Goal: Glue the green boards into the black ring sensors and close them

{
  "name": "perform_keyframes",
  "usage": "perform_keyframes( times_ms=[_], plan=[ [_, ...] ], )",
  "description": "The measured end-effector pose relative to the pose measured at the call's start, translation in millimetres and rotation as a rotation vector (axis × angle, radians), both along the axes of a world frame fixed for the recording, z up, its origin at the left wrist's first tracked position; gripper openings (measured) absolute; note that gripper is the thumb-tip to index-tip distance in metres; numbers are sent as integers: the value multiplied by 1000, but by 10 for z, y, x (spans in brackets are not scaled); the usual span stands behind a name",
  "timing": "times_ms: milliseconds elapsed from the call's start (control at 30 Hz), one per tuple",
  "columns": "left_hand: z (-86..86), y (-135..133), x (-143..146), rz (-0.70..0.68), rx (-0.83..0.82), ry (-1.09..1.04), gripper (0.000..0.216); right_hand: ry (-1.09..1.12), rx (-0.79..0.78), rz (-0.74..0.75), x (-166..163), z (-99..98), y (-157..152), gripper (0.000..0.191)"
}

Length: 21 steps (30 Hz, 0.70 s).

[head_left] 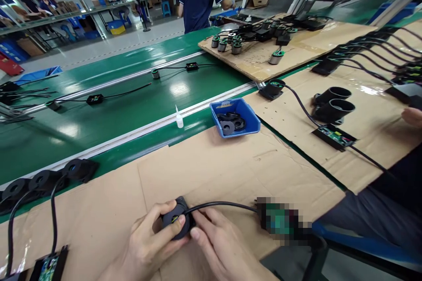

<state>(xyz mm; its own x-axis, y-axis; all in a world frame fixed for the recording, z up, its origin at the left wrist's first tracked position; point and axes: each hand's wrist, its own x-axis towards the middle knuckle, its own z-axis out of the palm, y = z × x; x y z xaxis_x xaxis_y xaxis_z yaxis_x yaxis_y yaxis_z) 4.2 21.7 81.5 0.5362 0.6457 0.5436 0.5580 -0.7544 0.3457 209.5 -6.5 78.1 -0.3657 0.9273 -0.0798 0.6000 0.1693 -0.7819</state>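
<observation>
My left hand [151, 232] grips a black round housing [176, 218] with a square base, its thumb lying across the ring-shaped face. My right hand [219, 239] is at the housing's right side, thumb and fingers against the edge of its base; the exact contact is partly hidden. From the housing a black cable [227, 204] arches over my right fingers to a black box with a green circuit board [278, 224], blurred by pixelation, at the cardboard's right edge.
A blue bin [235, 118] of black rings stands ahead, near a small white dropper bottle [179, 119]. Several black housings [79, 169] line the left. Beyond runs a green conveyor [128, 118] carrying wired parts. At right, a person's hand [412, 116] is near black tubes [339, 109].
</observation>
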Motion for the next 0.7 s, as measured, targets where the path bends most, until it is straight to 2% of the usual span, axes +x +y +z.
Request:
perform_keyframes(
  times_ms=[100, 233, 367, 500, 700],
  plan=[
    [-50, -63, -9, 45, 85, 26, 15, 105, -97, -46, -141, -80, 31, 45],
    [-46, -47, -30, 8, 135, 83, 17, 257, -127, -116, -209, -194, 13, 47],
    [-77, 28, -24, -33, 101, 41, 14, 379, -167, -153, -206, -266, 5, 45],
    [-155, 53, -12, -92, -19, -51, 17, 367, -221, -179, -203, -223, 37, 47],
    [-250, -135, -123, 7, 69, 19, 25, 246, -203, -85, -236, -77, 3, 51]
  ],
)
